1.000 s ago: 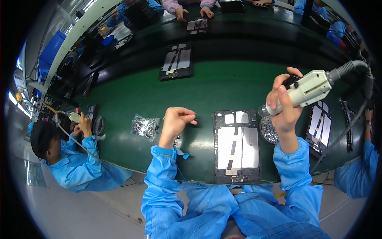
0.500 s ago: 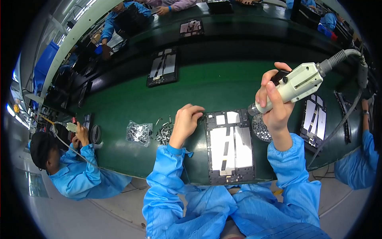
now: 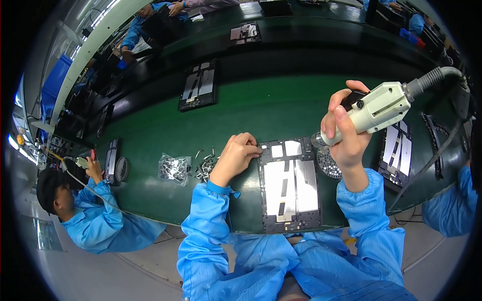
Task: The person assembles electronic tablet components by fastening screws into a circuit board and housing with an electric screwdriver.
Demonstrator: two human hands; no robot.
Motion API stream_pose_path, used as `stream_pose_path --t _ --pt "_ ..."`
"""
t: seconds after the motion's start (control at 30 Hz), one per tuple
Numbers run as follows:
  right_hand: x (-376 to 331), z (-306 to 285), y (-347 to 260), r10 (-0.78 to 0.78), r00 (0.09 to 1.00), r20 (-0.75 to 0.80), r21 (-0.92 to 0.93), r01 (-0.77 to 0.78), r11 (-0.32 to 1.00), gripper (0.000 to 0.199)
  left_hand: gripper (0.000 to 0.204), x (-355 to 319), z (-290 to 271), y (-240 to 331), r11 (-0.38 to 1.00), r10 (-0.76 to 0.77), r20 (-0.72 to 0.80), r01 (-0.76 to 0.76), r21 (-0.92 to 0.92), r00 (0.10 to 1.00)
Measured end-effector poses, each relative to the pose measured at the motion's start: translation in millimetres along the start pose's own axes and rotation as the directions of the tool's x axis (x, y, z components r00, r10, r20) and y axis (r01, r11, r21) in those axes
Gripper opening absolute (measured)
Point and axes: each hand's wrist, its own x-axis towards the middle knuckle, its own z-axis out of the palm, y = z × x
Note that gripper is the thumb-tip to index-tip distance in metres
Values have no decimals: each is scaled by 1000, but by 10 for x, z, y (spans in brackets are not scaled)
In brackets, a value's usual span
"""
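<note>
An opened tablet housing (image 3: 290, 188), black-framed with bright silver panels, lies flat before me. My left hand (image 3: 236, 158) is at its upper left corner, fingertips pinched together on the frame; anything between them is too small to make out. In my right hand (image 3: 346, 133) is a cream-coloured electric screwdriver (image 3: 384, 108), gripped round its body with a finger by the black lever. The screwdriver's nose points down-left at the housing's upper right corner; its bit is not distinguishable. Partly behind my right wrist stands a round screw tray (image 3: 327, 163) with many small holes.
Loose small metal parts (image 3: 205, 169) lie left of my left hand, beside a clear bag (image 3: 174, 168) of similar pieces. Another opened tablet (image 3: 396, 153) lies at right, near the screwdriver's cable (image 3: 437, 150). More tablets (image 3: 199, 86) rest farther back. A co-worker (image 3: 75, 200) sits at left.
My left hand has shifted slightly right, bringing its fingertips onto the housing's corner. The screwdriver has barely moved. The far-back tablet has slid a little left, and the left co-worker's hands have moved.
</note>
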Motion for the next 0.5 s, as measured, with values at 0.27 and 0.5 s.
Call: stream_pose_path --t 0.27,0.5 --pt "-29 16 8 -3 1000 15 5 3 1000 43 12 -40 14 -129 990 -93 -65 86 -110 993" --pt "-27 2 7 -3 1000 21 -3 3 1000 42 13 -105 -61 -162 999 -1 77 4 -47 997"
